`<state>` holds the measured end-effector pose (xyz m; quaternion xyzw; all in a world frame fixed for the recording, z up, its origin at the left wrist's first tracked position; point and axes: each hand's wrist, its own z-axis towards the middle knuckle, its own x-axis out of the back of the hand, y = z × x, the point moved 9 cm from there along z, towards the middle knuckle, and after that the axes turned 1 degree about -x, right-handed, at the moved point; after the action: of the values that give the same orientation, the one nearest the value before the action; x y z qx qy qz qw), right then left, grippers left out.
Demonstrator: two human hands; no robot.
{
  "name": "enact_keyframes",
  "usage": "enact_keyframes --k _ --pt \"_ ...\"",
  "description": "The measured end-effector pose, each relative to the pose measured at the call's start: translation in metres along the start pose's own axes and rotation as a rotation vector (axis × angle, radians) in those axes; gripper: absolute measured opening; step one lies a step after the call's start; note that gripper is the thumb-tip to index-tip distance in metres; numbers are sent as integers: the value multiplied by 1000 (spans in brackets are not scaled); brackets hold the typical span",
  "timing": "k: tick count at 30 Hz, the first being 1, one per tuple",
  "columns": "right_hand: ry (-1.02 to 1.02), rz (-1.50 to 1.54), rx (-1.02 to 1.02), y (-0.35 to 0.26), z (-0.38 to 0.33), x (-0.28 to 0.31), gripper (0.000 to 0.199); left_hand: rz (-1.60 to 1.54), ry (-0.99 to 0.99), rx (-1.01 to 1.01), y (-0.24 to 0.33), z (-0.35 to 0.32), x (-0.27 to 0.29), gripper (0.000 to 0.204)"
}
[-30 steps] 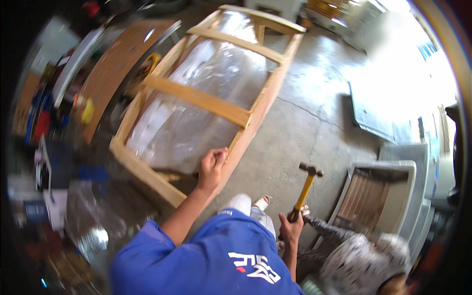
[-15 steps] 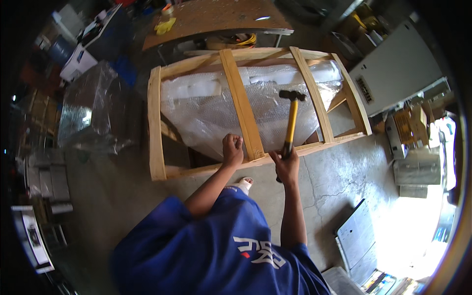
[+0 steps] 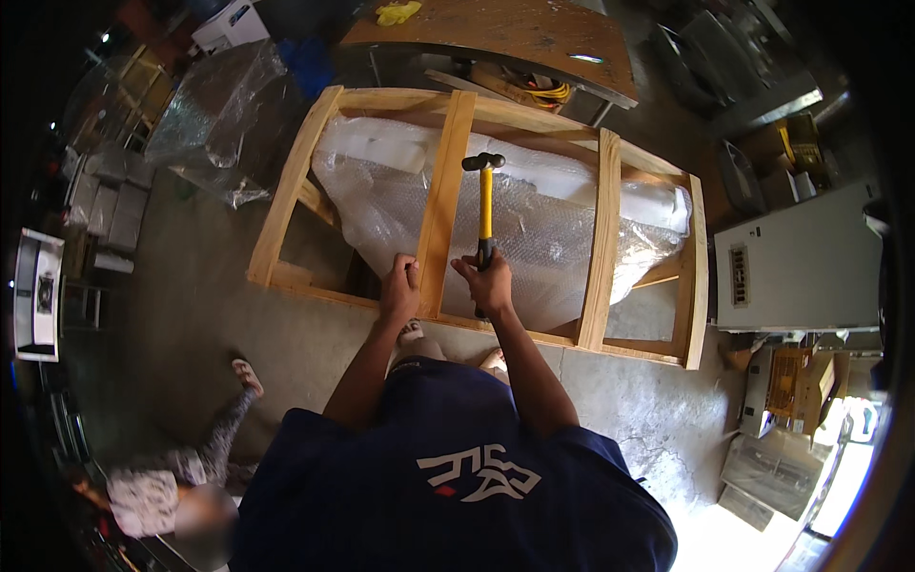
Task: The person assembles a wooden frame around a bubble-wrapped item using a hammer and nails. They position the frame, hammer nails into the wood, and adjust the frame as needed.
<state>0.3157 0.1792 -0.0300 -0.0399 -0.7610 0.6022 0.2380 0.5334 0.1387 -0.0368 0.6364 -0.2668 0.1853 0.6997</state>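
My right hand [image 3: 488, 284] grips a ball-peen hammer [image 3: 486, 205] by its black and yellow handle. The dark head points away from me, above the bubble wrap. Just left of the middle slat [image 3: 444, 200], my left hand [image 3: 400, 289] is closed at the near rail of a wooden crate [image 3: 599, 253]. Whatever its curled fingers hold, if anything, is too small to make out. Inside the crate lies a large bulky item in bubble wrap [image 3: 381, 205], crossed by the slats.
A worn brown table [image 3: 505, 33] stands beyond the crate, with a yellow cloth [image 3: 397, 12] on it. Plastic-wrapped goods [image 3: 214, 114] are at the left. A pale cabinet [image 3: 801, 262] stands at the right. Another person [image 3: 143, 500] is at the lower left.
My view has turned, and another person has come into it at the lower left. My right hand and the hammer have moved left, nearer my left hand and the middle slat.
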Motion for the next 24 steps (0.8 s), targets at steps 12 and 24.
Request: enact_keyframes --k 12,24 --pt "-130 135 -106 -21 2 -39 29 -135 59 -52 -1 -4 6 14" --pt "-129 153 -152 -11 5 -45 35 -200 -30 -44 -7 8 12 16"
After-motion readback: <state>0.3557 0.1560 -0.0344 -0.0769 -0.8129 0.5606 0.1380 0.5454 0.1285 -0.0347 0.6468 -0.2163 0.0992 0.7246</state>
